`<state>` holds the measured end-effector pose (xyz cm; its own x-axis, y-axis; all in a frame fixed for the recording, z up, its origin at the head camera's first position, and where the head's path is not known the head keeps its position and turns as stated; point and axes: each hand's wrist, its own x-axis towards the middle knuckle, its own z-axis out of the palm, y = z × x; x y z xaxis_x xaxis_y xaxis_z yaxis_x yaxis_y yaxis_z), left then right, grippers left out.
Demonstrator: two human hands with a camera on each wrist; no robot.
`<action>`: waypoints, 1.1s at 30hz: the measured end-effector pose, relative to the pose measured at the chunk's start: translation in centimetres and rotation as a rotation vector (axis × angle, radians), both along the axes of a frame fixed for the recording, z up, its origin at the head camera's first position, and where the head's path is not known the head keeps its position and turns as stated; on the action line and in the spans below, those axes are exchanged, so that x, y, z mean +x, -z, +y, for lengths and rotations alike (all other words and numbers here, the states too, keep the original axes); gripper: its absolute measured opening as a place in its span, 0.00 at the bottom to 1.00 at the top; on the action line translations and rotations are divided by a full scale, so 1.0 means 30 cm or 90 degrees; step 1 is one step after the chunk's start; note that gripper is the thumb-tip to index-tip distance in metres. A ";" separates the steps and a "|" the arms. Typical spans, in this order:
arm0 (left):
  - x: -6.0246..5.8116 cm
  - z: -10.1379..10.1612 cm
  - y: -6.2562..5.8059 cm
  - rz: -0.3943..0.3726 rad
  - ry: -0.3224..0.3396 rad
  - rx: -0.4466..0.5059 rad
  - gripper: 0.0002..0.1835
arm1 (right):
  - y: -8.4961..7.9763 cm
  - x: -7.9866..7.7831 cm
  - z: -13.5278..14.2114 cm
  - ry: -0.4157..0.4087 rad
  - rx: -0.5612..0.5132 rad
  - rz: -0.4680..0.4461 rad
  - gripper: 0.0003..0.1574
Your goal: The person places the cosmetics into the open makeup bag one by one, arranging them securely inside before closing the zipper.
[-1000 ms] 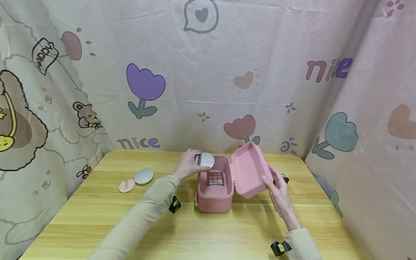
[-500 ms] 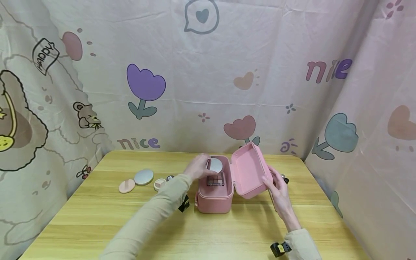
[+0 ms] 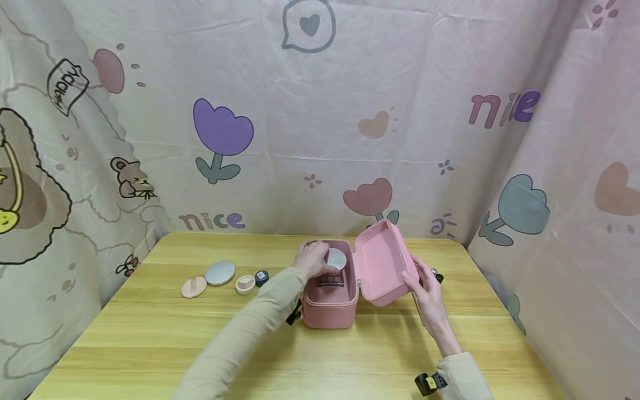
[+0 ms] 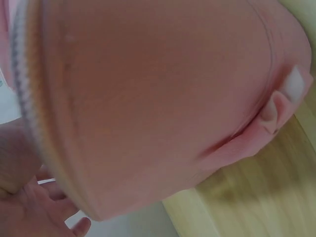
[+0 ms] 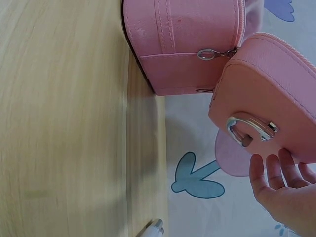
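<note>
Here's the left hand point(image 3: 313, 260), down inside the open mouth of the pink case point(image 3: 330, 314), pinching 1 round pale disc point(image 3: 336, 259) between thumb and curled fingers! The disc sits right over the palette point(image 3: 332, 279) and covers part of it; whether the 2 touch, one can't tell. Over to the right hand point(image 3: 429, 289): it grips the lid point(image 3: 385, 266), thumb at the near edge, the other fingers behind, and the right wrist view shows those slightly spread by the outer face, near the metal-ringed handle point(image 5: 252, 129). The lid stands swung open and tilted to the right of the case. Out left on the wooden table point(image 3: 150, 344), 4 pieces: a pink puff point(image 3: 194, 287) just beside a silver disc point(image 3: 220, 273), then a small white pot point(image 3: 245, 285) next to a dark little jar point(image 3: 261, 278). Behind it all, the printed backdrop point(image 3: 320, 83), tulips and hearts.
</note>
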<state>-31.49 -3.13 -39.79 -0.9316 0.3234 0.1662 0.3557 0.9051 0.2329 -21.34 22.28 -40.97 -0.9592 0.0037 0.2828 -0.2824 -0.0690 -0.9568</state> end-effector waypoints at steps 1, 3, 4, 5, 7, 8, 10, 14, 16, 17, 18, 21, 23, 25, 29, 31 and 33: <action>-0.002 0.002 0.003 0.000 -0.002 -0.005 0.24 | 0.000 0.000 0.000 -0.001 0.000 0.000 0.32; -0.006 0.006 0.010 0.007 -0.005 -0.018 0.24 | 0.001 0.000 0.001 -0.003 0.000 0.000 0.32; -0.009 0.008 0.013 0.009 -0.007 -0.024 0.24 | 0.001 0.000 0.001 -0.003 0.001 0.000 0.32; -0.010 0.009 0.016 0.009 -0.010 -0.026 0.24 | 0.002 0.000 0.002 -0.003 0.001 0.000 0.32; -0.013 0.012 0.021 0.006 -0.014 -0.028 0.23 | 0.002 -0.001 0.002 -0.003 0.003 -0.001 0.32; -0.014 0.013 0.023 0.007 -0.016 -0.029 0.23 | 0.003 -0.001 0.002 -0.003 0.003 -0.001 0.32; -0.014 0.015 0.027 0.008 -0.019 -0.031 0.22 | 0.004 -0.002 0.003 -0.002 0.004 -0.001 0.32; -0.012 0.018 0.033 0.011 -0.022 -0.033 0.22 | 0.005 -0.003 0.002 -0.002 0.000 -0.001 0.32; -0.011 0.018 0.036 0.010 -0.023 -0.036 0.22 | 0.005 -0.004 0.002 -0.002 -0.001 -0.002 0.32; -0.010 0.018 0.037 0.011 -0.021 -0.036 0.22 | 0.005 -0.004 0.002 -0.002 -0.001 -0.002 0.32; -0.010 0.019 0.037 0.012 -0.020 -0.038 0.22 | 0.005 -0.004 0.002 -0.002 0.000 -0.002 0.32; -0.010 0.016 0.041 0.008 -0.016 -0.039 0.22 | 0.005 -0.003 0.001 -0.003 0.004 -0.001 0.31; -0.012 0.012 0.044 0.007 -0.013 -0.037 0.23 | 0.003 -0.003 0.000 -0.005 0.007 0.000 0.32; -0.016 0.007 0.043 0.007 -0.010 -0.033 0.24 | 0.002 -0.003 0.000 -0.006 0.008 0.003 0.31; -0.019 -0.003 0.036 0.003 -0.004 -0.023 0.27 | 0.001 -0.003 0.000 -0.006 0.004 0.006 0.31; -0.018 -0.006 0.034 -0.001 -0.003 -0.019 0.27 | 0.002 -0.002 0.000 -0.005 0.002 0.007 0.31; -0.016 -0.009 0.033 -0.003 0.001 -0.015 0.28 | 0.004 -0.001 0.001 -0.005 0.002 0.008 0.31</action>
<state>-31.97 -3.42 -40.78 -0.9319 0.3281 0.1549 0.3558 0.9099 0.2131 -21.36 22.31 -41.08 -0.9554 -0.0042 0.2953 -0.2943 -0.0687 -0.9532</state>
